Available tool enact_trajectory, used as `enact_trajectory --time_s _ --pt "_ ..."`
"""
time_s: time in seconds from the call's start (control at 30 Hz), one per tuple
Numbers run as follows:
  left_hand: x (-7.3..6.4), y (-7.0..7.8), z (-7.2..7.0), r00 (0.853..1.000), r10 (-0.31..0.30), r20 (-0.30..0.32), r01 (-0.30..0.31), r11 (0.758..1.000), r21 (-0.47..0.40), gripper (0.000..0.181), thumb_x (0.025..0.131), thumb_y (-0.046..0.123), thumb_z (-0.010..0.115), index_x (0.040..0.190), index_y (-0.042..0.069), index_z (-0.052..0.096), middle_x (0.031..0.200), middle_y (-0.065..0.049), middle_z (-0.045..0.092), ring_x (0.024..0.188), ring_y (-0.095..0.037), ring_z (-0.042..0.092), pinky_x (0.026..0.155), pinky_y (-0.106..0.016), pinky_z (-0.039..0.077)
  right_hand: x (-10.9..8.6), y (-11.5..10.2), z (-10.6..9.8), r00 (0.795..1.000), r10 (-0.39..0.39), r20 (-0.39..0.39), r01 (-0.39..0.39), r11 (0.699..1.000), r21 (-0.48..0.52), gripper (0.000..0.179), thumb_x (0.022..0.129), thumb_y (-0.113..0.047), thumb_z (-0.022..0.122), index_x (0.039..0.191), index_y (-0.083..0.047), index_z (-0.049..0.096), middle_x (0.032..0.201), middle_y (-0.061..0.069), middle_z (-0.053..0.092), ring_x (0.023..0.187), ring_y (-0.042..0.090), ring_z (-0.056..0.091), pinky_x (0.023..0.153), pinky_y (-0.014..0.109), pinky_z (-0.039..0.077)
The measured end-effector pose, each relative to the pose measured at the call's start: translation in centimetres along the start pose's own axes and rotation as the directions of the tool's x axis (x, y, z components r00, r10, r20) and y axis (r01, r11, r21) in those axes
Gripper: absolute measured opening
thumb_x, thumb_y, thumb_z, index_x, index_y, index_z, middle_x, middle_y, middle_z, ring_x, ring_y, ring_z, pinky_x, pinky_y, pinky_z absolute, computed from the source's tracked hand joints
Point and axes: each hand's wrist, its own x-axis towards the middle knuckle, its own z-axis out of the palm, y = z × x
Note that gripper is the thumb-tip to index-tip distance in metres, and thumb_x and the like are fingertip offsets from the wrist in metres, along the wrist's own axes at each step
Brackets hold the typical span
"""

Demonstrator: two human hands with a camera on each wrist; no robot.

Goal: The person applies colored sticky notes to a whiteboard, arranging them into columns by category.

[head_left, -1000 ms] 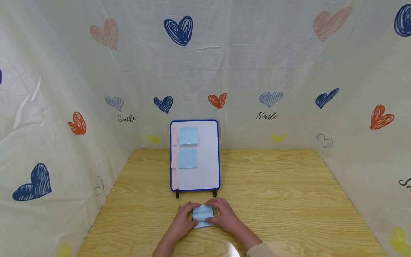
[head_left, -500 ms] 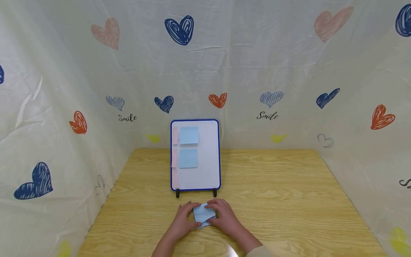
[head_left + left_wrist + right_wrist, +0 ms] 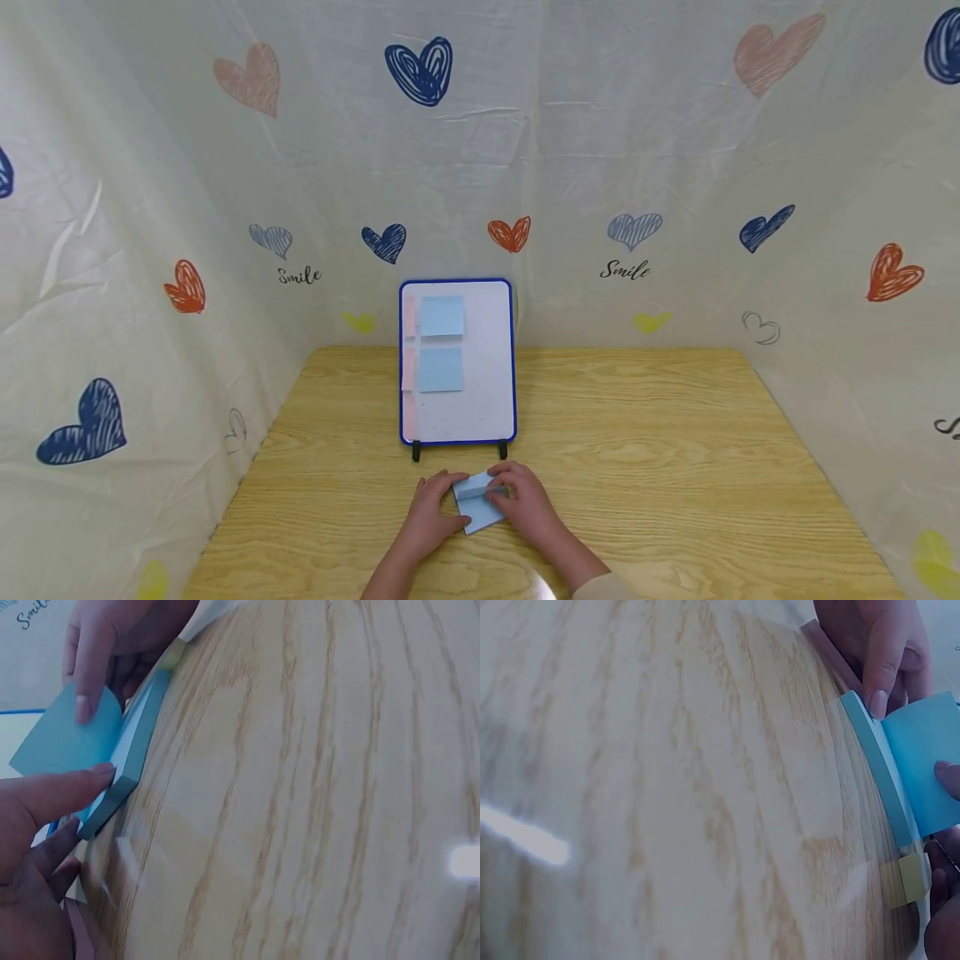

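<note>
A pad of light-blue sticky notes (image 3: 483, 514) lies on the table between both hands. My left hand (image 3: 431, 512) grips its left side, with the thumb on top at the near corner. My right hand (image 3: 527, 504) pinches the top sheet (image 3: 472, 487) at the right and holds it lifted, its near edge raised and bent back toward the far side. In the left wrist view the sheet (image 3: 64, 739) curves up from the pad's thick edge (image 3: 142, 742). In the right wrist view the sheet (image 3: 924, 765) still joins the pad along one side.
Behind the hands, a blue-framed whiteboard (image 3: 489, 358) stands on black feet, bearing two blue notes (image 3: 442, 317) and pink strips (image 3: 408, 321) down its left side. A pink pad (image 3: 831, 652) and a yellow pad (image 3: 913, 877) show beyond the blue pad's ends.
The top sheet's near edge has risen off the pad and bent back, baring the note beneath. The right fingers have moved with it; the pad has turned slightly and the left hand stays nearly still.
</note>
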Motion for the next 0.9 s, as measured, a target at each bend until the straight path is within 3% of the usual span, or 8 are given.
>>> enact_trajectory --time_s 0.3,0.67,0.9 --pt "0.3 0.2 0.2 1.0 -0.01 -0.006 0.01 0.996 0.085 0.059 0.07 0.007 0.086 0.123 0.003 0.062 0.126 -0.022 0.059 0.128 -0.05 0.04 0.107 -0.07 0.013 -0.1 0.4 0.2 0.997 0.074 -0.018 -0.071 0.989 0.126 0.005 0.086 -0.015 0.075 0.084 -0.011 0.071 0.114 0.0 0.064 0.112 0.028 0.057 0.097 0.042 0.045" --pt "0.3 0.0 0.3 1.0 0.013 -0.006 -0.012 0.993 0.121 0.061 0.068 0.009 0.088 0.122 -0.003 0.062 0.123 -0.02 0.061 0.128 -0.047 0.04 0.107 -0.069 0.013 0.1 1.1 0.1 0.991 0.132 0.004 -0.127 0.946 0.298 0.01 0.091 -0.014 0.068 0.085 -0.006 0.068 0.115 0.005 0.065 0.115 0.029 0.056 0.1 0.034 0.044" --pt "0.3 0.4 0.1 1.0 0.007 0.001 -0.007 0.994 0.114 0.061 0.067 0.008 0.088 0.12 -0.005 0.062 0.123 -0.022 0.061 0.128 -0.049 0.04 0.108 -0.069 0.013 -0.2 -1.4 -1.0 0.99 0.142 0.0 -0.134 0.934 0.331 0.008 0.091 -0.002 0.065 0.085 0.002 0.066 0.115 0.015 0.064 0.115 0.038 0.054 0.098 0.037 0.043"
